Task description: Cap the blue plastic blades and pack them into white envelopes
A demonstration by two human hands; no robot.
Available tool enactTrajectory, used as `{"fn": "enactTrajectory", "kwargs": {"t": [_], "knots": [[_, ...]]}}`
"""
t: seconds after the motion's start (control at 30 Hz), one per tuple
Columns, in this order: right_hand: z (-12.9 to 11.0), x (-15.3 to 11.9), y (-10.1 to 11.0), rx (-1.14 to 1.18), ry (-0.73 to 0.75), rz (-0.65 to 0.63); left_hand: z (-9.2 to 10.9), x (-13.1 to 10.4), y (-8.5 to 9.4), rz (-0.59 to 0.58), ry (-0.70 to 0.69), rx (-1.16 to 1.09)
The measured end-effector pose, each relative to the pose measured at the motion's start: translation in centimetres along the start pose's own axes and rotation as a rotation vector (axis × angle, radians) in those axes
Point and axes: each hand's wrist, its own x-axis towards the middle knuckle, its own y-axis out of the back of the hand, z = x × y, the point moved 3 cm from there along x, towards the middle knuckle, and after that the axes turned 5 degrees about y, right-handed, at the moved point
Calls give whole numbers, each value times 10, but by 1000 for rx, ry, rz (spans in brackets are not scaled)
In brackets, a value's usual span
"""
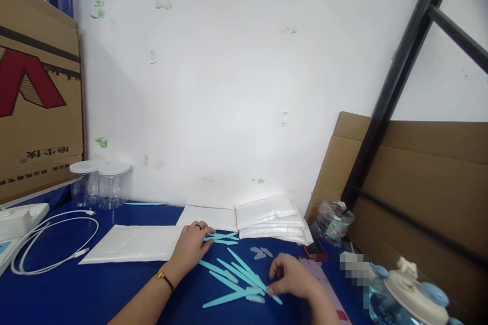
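Observation:
Several slim turquoise sticks [224,299] lie fanned out on the blue table, some with pale translucent caps at one end. My right hand [292,277] is at their right ends, thumb and fingers pinched near a stick's tip; what is between them is too small to make out. Farther back, my left hand [193,245] rests beside a smaller group of turquoise sticks [229,236], its fingertips over their left ends. Small clear caps [261,252] lie between the hands. A white padded envelope [129,244] is left of my left hand.
Stacked white envelopes [270,216] lean by the wall. Two clear jars [114,188] and a coiled white cable [55,218] are at left. A wrapped jar [333,223], a pink sheet [324,289] and a large bottle [409,294] stand or lie right.

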Motion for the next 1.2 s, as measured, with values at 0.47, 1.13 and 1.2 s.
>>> {"fn": "enactTrajectory", "kwargs": {"t": [0.47,1.13,1.2], "knots": [[-35,23,-23,158,238,64,35,-16,-8,-115,-267,-97],[-27,8,-30,-104,200,17,20,-18,2,13,-209,-139],[-35,10,-31,-83,222,29,29,-20,-2,-13,-270,-138]]}}
